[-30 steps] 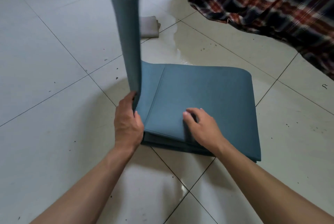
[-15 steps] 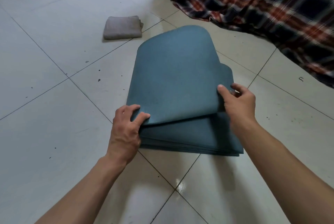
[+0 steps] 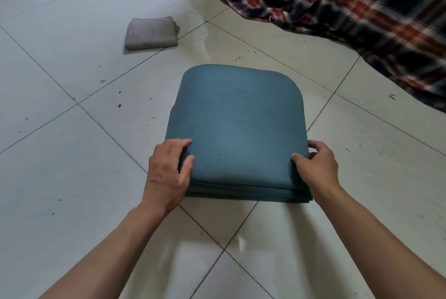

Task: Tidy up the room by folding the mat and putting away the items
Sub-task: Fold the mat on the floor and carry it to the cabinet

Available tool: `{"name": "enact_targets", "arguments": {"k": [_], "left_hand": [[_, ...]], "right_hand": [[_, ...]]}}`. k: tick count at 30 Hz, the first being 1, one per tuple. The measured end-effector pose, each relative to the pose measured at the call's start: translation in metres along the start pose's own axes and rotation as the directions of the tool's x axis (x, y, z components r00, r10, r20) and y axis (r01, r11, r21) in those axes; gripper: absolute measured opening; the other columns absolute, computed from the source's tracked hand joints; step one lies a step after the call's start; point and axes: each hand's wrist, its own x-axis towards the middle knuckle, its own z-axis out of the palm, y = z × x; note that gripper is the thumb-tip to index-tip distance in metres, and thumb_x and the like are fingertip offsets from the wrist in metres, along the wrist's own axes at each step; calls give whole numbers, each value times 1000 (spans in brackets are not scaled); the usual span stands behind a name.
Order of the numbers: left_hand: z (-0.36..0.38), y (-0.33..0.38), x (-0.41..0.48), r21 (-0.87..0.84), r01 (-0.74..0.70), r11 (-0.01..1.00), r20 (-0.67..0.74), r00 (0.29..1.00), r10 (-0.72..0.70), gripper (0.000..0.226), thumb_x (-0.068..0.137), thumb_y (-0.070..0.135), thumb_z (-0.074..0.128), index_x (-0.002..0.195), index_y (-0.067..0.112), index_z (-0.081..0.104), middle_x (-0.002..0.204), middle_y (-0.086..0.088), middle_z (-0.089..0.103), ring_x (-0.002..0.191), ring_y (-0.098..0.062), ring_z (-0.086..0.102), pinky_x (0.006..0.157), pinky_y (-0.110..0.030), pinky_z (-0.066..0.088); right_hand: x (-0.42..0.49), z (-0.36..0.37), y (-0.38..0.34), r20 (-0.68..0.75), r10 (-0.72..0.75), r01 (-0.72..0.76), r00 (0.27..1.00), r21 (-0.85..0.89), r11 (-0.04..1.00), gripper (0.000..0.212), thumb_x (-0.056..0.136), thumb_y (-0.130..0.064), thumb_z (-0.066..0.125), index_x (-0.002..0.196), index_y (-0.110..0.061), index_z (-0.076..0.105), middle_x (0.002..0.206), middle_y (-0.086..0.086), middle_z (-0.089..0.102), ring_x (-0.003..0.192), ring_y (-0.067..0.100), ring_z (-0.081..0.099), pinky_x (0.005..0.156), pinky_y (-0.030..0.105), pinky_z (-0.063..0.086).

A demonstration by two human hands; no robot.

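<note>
A: Where was the mat [image 3: 237, 127]?

B: Flat on the tiled floor [image 3: 60, 153], centre of view, right in front of the person. Blue-green, folded into a thick squarish stack. Several layers showed along the near edge; the far corners were rounded.

A: The hands?

B: Both were on it, at the near corners. The left hand [image 3: 166, 173] gripped the left edge, thumb lying on the top face, fingers curled round the side. The right hand [image 3: 316, 165] held the right edge the same way: thumb tip pressed on top, fingers wrapped round the side of the stack. Both forearms were bare and came in from the bottom of the frame.

A: Was the stack lifted?

B: Couldn't tell for certain. The bottom layer looked to be in contact with the tiles.

A: Anything around it?

B: A small grey cloth [image 3: 152, 33], folded, lay on the floor beyond the mat to the left, well apart from it. A plaid blanket [image 3: 350, 4], red, navy and white, was spread over the far right of the floor, not touching the mat. Dark specks dotted the tiles, and a tile joint ran under the stack.
</note>
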Motion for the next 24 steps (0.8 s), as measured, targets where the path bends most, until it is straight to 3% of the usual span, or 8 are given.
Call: {"name": "enact_targets", "arguments": {"k": [2,6,10,14,16,20,22,24], "left_hand": [[2,-1,12,63,83,995,-72,994,-78,22,96,24,55,113,20,67,109,-1,60,98,-24,52,83,-41,44],[6,-1,30,-17,288,957,-58,956,-289,10,95,17,61,97,25,67,103,-2,57,100,-27,50,85,-38,42],[10,-6,43,-112,440,891,-37,894,-446,7,94,23,61,87,25,61,97,-2,60,96,-29,56,86,-44,49],[7,-2,52,-240,534,811,-13,833,-553,3,90,24,67,89,23,66,84,3,66,83,-21,63,82,-42,54],[8,-7,57,-245,598,763,21,790,-612,23,84,31,75,101,22,64,91,0,65,85,-21,62,86,-43,54],[12,-28,68,-178,760,625,187,650,-737,90,65,54,82,139,22,45,136,-7,55,121,-31,55,103,-51,48],[16,-31,67,-153,808,569,256,588,-767,97,70,58,81,146,15,38,141,-11,53,123,-34,55,101,-48,49],[22,-30,61,-117,809,576,259,585,-769,90,75,63,73,142,12,42,133,-11,59,115,-35,59,94,-44,52]], "right_hand": [[1,2,-1,7,-15,15,1000,-28,999,59,82,-15,67,139,-17,51,110,7,66,95,25,61,81,32,47],[6,7,-3,83,-87,91,993,-49,995,74,85,-22,62,152,-29,31,143,10,42,128,27,47,109,45,42],[11,10,-3,129,-99,100,987,-2,995,67,87,-47,62,146,-29,37,140,5,51,122,23,55,107,45,46],[23,9,4,122,-36,40,992,-26,999,72,85,-39,74,143,-23,35,126,1,57,115,26,59,101,44,48],[29,8,7,136,50,-51,989,3,999,79,81,-39,79,143,-20,36,121,0,58,112,26,61,101,45,49],[39,11,17,208,159,-175,965,60,983,71,78,-38,83,136,-18,47,124,4,65,106,25,65,97,46,54],[41,13,20,227,164,-182,960,61,981,66,79,-38,82,133,-18,50,122,3,66,104,25,66,96,46,55],[42,15,21,220,161,-177,962,54,983,65,79,-38,82,132,-19,50,121,2,65,105,25,65,97,47,54]]}}
